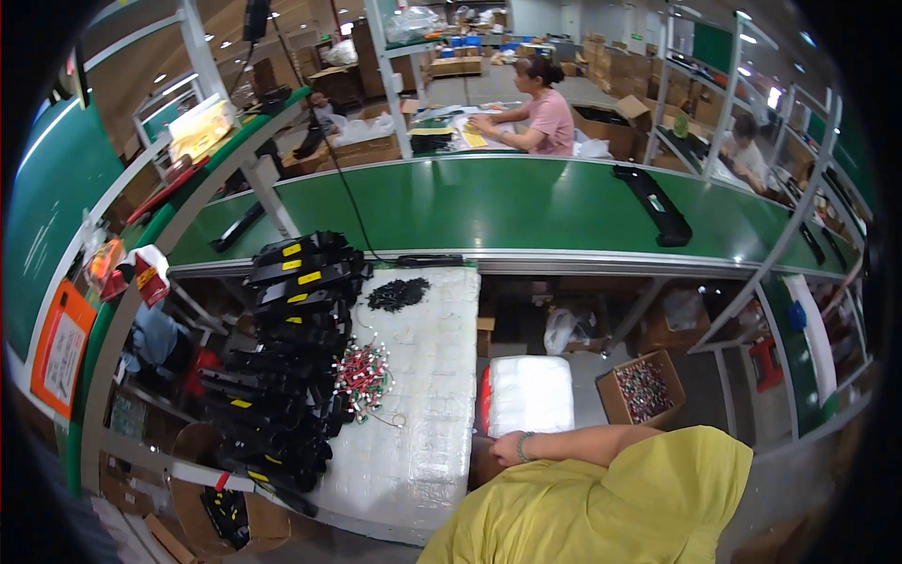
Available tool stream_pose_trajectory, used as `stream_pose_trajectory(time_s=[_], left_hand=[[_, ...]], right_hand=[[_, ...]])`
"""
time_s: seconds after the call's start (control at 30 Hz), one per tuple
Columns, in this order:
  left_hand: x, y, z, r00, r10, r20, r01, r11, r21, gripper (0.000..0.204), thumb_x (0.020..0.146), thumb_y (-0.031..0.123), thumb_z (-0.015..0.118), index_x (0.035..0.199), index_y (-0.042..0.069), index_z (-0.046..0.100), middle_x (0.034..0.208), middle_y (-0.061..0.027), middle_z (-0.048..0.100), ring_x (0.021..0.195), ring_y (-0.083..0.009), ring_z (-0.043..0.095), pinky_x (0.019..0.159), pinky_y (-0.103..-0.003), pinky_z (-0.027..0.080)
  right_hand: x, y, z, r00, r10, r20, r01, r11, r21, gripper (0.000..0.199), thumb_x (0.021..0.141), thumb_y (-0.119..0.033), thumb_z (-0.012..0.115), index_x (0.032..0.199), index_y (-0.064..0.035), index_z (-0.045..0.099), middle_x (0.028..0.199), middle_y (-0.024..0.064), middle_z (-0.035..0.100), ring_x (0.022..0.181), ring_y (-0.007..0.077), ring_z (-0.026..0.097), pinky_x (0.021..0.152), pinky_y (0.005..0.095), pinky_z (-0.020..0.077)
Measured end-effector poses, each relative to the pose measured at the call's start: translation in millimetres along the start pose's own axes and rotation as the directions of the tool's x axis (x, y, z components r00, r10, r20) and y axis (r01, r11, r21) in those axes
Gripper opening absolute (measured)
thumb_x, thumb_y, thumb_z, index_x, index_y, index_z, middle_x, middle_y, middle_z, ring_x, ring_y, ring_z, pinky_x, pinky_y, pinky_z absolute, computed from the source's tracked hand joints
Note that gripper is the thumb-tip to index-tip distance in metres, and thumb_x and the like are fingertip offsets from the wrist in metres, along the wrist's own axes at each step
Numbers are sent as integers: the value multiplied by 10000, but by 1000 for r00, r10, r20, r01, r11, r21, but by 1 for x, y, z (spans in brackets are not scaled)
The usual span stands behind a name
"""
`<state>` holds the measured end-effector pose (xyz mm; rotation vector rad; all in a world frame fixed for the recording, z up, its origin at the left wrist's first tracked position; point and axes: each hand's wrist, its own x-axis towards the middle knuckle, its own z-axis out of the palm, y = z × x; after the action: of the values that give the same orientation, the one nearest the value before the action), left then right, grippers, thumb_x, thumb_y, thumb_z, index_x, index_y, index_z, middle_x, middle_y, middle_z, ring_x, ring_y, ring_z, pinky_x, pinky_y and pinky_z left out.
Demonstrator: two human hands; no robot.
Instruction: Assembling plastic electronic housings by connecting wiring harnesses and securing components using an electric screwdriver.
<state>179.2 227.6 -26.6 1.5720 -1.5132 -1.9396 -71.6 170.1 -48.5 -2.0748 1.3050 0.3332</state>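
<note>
My right hand, with a beaded bracelet at the wrist, is closed beside the white-wrapped stool with a red edge. What its fingers hold, if anything, is hidden. My left hand is out of view. To the left of my right hand stands a work table covered in clear-wrapped white padding. On it lie a heap of short red, green and white wires with connectors and a small pile of black parts. Long black plastic housings with yellow labels are stacked along the table's left side.
A green conveyor belt crosses beyond the table, carrying a long black housing. An open carton of wires sits right of the stool. Metal frame posts rise at both sides. Across the belt, a person in pink works.
</note>
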Motion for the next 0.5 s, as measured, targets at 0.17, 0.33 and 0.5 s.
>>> stream_pose_trajectory(time_s=[0.17,0.33,0.5], left_hand=[[-5,-4,-14,999,11,-51,-16,996,-85,322,918,241,583,1197,83,554,1074,-82,605,996,-177,561,860,-314,454],[-8,-5,-40,978,16,-207,-54,982,-180,341,919,248,586,1214,81,549,1096,-89,605,1022,-181,561,883,-314,448],[-5,4,-67,947,25,-319,-96,974,-208,360,920,256,589,1231,79,545,1118,-95,605,1049,-184,560,906,-314,442]], right_hand=[[1,-15,-82,966,-256,-39,259,948,183,307,842,-250,564,1096,-97,643,964,154,674,887,315,647,801,412,504],[0,-76,-266,832,-438,-342,441,895,-73,307,865,-250,605,1128,-96,642,1055,120,663,943,296,629,832,384,505],[-20,-179,-437,175,-618,-766,772,569,-282,132,829,-91,637,948,-45,670,886,100,681,815,252,653,736,343,522]])
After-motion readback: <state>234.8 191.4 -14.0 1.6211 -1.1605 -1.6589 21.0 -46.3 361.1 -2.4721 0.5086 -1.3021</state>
